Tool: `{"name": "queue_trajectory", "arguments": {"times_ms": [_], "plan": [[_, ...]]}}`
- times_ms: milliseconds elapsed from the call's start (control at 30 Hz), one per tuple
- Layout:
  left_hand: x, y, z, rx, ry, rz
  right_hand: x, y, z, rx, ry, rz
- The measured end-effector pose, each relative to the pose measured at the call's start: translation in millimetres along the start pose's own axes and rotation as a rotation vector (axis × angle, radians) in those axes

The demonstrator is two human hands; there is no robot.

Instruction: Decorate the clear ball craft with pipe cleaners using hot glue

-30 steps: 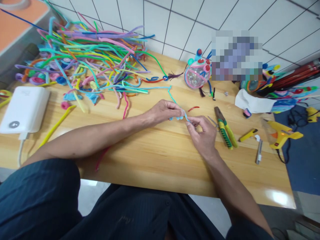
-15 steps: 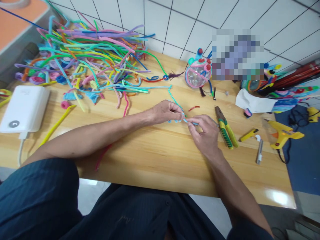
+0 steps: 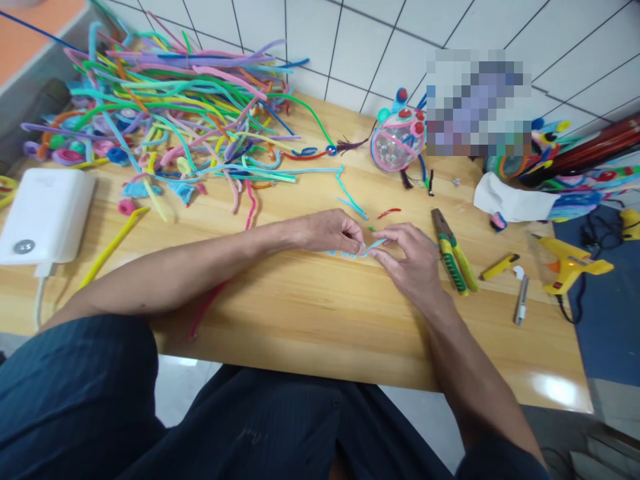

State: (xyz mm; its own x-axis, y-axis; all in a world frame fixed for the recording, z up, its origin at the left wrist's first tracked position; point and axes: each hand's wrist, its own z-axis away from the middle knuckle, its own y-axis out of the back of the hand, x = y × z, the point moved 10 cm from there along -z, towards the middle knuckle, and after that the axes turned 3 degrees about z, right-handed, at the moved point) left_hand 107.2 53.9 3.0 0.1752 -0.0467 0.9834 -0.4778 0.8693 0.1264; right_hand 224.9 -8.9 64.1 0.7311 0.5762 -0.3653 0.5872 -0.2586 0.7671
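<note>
A light blue pipe cleaner [image 3: 372, 249] runs between my two hands near the middle of the table, with small wavy bends along its left part. My left hand [image 3: 336, 230] pinches it between thumb and fingertips and covers some of it. On its right end rest the thumb and fingers of my right hand [image 3: 411, 257], slightly parted around the strand. Just beyond my hands lie a turquoise pipe cleaner [image 3: 353, 195], a short red piece [image 3: 389, 213] and a tiny green bit [image 3: 371, 229].
A large heap of coloured pipe cleaners [image 3: 190, 107] covers the back left, with a white power bank [image 3: 47, 217] before it. Right of my hands lie pliers [image 3: 453, 253], a yellow cutter [image 3: 500, 267], a grey knife [image 3: 521, 301] and a glue gun [image 3: 567, 265]. A decorated clear ball [image 3: 395, 143] stands behind.
My right fingers have parted a little, and the light blue strand's right end now slants upward between them. My left hand has come slightly lower, still pinching.
</note>
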Motion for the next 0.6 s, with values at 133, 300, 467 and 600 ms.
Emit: {"name": "queue_trajectory", "arguments": {"times_ms": [133, 300, 467, 600], "plan": [[0.5, -3.2, 0.5, -0.028, 0.013, -0.02, 1.3, -4.2, 1.3, -0.034, -0.011, -0.019], [-3.2, -7.2, 0.5, -0.047, 0.025, 0.027, -2.1, -3.9, 1.7, -0.034, 0.011, -0.004], [-0.7, -1.8, 0.6, 0.042, 0.013, 0.082, -5.2, 6.5, 0.6, 0.068, 0.0, -0.009], [5.5, 7.4, 0.0, 0.168, -0.009, 0.132, -2.7, 17.2, 1.7, 0.188, -0.059, 0.022]]}}
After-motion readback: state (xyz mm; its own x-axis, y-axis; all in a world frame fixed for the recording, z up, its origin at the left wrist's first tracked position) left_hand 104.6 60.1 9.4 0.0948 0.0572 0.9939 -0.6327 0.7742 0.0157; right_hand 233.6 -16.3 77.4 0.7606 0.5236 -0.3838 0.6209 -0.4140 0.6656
